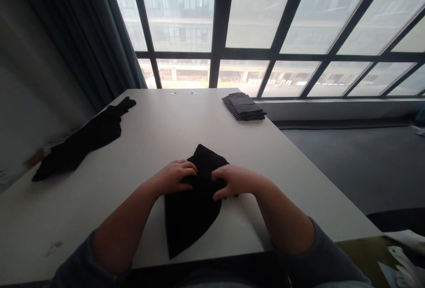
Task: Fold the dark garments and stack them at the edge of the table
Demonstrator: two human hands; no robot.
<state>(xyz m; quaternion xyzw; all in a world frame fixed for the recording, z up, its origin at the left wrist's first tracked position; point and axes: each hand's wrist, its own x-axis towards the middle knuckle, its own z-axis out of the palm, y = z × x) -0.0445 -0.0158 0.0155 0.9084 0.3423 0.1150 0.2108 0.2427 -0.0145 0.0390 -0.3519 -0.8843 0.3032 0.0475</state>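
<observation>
A black cloth garment [193, 217] lies partly folded on the white table [159, 124] in front of me. Its lower part tapers to a point near the table's front edge, and a folded part rises beyond my hands. My left hand [175, 176] rests on the cloth's left side, thumb apart from the fingers. On the right side, my right hand [232, 180] touches the same cloth, its fingers bent and its thumb spread away from them. Dark fabric shows in the gap between thumb and fingers of each hand. The undersides of the fingertips are hidden.
Another black garment [89, 139] lies stretched along the table's left edge. At the far right corner sits a stack of folded dark grey and striped cloths [244, 105]. A dark curtain [83, 26] hangs at left, beside large windows. Cluttered items [398, 257] are at lower right.
</observation>
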